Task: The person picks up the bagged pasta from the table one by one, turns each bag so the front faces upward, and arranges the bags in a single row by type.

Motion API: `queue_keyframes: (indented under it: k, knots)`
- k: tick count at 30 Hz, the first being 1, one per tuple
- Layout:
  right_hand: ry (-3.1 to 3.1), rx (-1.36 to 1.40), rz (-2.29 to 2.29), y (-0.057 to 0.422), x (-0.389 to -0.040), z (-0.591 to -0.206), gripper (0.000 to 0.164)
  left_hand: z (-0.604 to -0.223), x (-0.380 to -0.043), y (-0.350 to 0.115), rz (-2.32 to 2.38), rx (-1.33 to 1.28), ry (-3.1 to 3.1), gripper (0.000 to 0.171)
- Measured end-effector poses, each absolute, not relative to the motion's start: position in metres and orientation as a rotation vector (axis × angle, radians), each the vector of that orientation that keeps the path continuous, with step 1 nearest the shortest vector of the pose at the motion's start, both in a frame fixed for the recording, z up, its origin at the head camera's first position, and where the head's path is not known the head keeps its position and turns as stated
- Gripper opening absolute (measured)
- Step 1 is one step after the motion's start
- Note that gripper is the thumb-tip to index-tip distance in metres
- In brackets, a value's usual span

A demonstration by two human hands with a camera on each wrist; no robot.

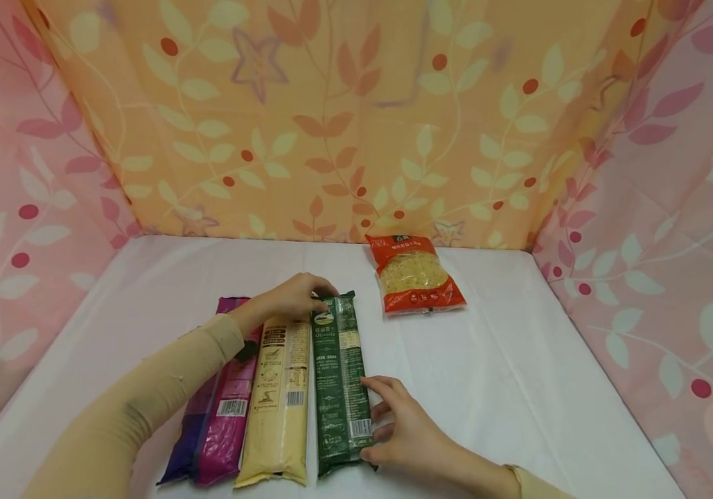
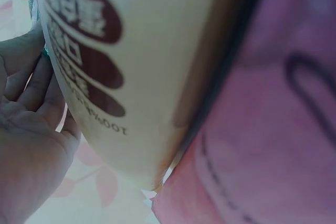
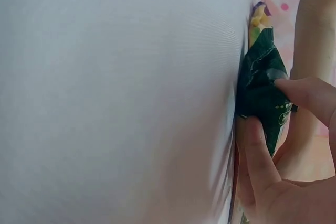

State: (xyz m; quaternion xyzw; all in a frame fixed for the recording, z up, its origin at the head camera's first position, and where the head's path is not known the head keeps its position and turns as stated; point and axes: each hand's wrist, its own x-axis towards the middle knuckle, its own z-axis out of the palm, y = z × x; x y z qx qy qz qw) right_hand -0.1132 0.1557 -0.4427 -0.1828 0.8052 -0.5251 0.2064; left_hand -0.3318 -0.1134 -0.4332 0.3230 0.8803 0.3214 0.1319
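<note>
A long green spaghetti pack [image 1: 337, 388] lies on the white table, its lower end toward me. My left hand [image 1: 290, 298] reaches over the other packs and holds its far end with bent fingers. At its near right side, my right hand [image 1: 409, 430] grips the edge, thumb by the lower corner; in the right wrist view thumb and fingers are on the green wrapper [image 3: 265, 87]. Left of it lies a long cream-yellow pack [image 1: 278, 402], with a small gap between them. Beside that is a magenta and purple pack [image 1: 225, 430], partly hidden by my left sleeve.
A red bag with a clear window [image 1: 415, 274] showing pale yellow pieces lies farther back, right of the green pack. White cloth covers the table [image 1: 493, 360]. Patterned fabric walls stand at the back [image 1: 331, 90] and on both sides.
</note>
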Motion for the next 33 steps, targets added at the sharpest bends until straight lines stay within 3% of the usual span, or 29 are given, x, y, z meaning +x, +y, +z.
queue_keyframes:
  k: [17,33]
  knots:
    - [2.218,-0.456,-1.469,0.16,-0.112,-0.44,0.096,-0.433,-0.331,-0.113,0.998,0.918,2.581,0.032]
    - [2.261,-0.65,-1.391,0.162,-0.115,-0.431,0.098,-0.433,-0.334,-0.112,1.02,0.902,2.523,0.035]
